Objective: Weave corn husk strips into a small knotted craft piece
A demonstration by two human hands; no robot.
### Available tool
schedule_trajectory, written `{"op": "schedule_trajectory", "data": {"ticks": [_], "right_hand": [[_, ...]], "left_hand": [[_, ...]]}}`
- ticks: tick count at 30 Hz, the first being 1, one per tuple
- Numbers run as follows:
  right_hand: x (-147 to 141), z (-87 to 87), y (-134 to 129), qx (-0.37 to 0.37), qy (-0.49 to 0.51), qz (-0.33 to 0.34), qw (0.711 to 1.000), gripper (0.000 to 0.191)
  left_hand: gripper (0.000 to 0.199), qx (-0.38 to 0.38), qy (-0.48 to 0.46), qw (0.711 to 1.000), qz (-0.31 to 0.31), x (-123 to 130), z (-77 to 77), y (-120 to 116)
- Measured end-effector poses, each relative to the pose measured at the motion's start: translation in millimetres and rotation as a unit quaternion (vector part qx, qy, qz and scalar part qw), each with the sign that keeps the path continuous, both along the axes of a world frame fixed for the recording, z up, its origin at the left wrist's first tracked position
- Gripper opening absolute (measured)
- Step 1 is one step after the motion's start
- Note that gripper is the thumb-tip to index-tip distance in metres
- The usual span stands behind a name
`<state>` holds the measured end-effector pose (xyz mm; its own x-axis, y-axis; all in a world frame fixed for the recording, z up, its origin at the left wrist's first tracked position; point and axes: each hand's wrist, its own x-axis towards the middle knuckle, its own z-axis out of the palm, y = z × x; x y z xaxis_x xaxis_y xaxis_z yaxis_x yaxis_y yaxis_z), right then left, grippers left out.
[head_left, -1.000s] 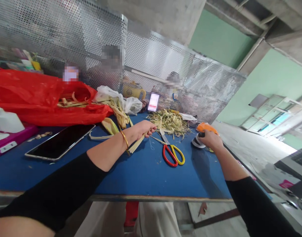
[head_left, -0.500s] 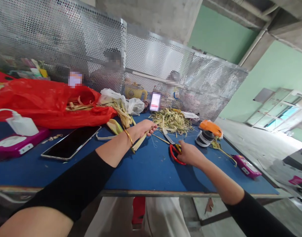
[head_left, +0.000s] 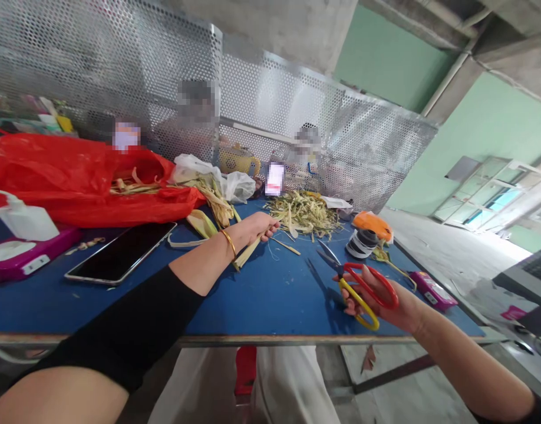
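Left hand (head_left: 261, 227): pinches pale husk strips (head_left: 248, 253); they might spread if its grip gets loose.
Right hand (head_left: 380, 301): holds scissors (head_left: 340, 271); they might poke if it slips.

Before me: one long blue-topped worktable (head_left: 270, 306) with a worn edge; behind it, upright perforated silvery metal screens (head_left: 274, 88); pale green walls (head_left: 495, 129); overhead, rough grey concrete (head_left: 292, 29); farther off, one white open-framed rack (head_left: 467, 200); pale grey floor (head_left: 407, 227), brightly lit beside the rack.
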<state>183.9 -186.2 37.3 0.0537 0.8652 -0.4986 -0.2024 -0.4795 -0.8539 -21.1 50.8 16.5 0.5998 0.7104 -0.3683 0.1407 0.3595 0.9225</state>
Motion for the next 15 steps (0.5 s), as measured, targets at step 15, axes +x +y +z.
{"op": "schedule_trajectory", "data": {"ticks": [15], "right_hand": [[-3.8, -16.4, 73.5, 0.006, -0.154, -0.003, 0.988, 0.037]], "left_hand": [[0.026, 0.024, -0.007, 0.999, -0.044, -1.2, 3.8, -5.7]]}}
